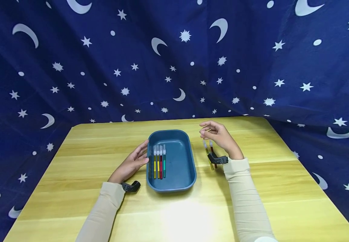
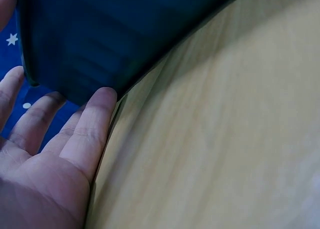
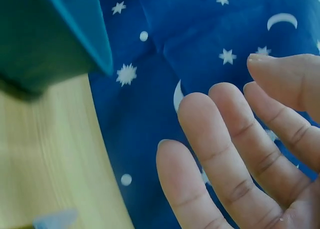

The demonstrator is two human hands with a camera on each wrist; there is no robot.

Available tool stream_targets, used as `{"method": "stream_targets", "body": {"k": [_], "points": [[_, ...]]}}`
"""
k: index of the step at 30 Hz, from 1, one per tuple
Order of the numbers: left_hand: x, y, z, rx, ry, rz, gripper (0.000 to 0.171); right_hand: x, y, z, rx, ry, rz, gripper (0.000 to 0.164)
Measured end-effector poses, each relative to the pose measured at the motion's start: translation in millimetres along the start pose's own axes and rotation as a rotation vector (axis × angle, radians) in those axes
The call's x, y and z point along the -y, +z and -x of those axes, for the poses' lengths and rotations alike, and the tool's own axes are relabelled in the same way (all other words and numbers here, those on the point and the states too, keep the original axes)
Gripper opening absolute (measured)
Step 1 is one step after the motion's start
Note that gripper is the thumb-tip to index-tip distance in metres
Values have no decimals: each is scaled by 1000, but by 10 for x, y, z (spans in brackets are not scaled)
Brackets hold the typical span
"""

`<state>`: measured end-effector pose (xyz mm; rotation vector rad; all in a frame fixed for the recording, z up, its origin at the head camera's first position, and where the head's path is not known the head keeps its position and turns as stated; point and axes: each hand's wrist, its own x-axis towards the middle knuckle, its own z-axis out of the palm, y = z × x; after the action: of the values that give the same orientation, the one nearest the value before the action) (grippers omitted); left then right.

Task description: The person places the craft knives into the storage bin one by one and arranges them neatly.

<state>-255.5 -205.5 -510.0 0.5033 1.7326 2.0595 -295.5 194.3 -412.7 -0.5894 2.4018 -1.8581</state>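
My left hand [image 1: 132, 163] rests at the left side of a blue tray [image 1: 172, 189], its fingers lying along the outer wall. In the left wrist view, fingertips [image 2: 102, 96] touch that dark wall. Several slim craft knives with clear caps lie side by side in the tray's left half, among them a red one [image 1: 161, 166] and a green one [image 1: 164, 166]. Right of the tray my right hand [image 1: 221, 135] hovers with nothing in it, fingers loosely bent. Beneath it on the table lie a yellow craft knife [image 1: 206, 150] and a dark red one [image 1: 212, 148], partly hidden by the wrist.
The tray stands on a light wooden table [image 1: 71, 188]. Behind the table's far edge hangs a dark blue cloth [image 1: 150, 87] with white moons and stars. A black wrist camera [image 1: 131, 186] sits on the left wrist, another [image 1: 217, 158] on the right.
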Motion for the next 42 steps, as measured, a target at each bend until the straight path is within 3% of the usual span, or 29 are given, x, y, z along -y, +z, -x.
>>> {"method": "stream_targets", "body": {"k": [11,26,42], "points": [[12,-7,16,-5,-1,-3,82,-241,-97,20,-63,124,35,36],[0,-9,0,0,4,8,83,-473,-153,34,-61,274,148,45],[5,2,3,-2,8,-4,83,-642,-182,86,-55,381,243,51]]}}
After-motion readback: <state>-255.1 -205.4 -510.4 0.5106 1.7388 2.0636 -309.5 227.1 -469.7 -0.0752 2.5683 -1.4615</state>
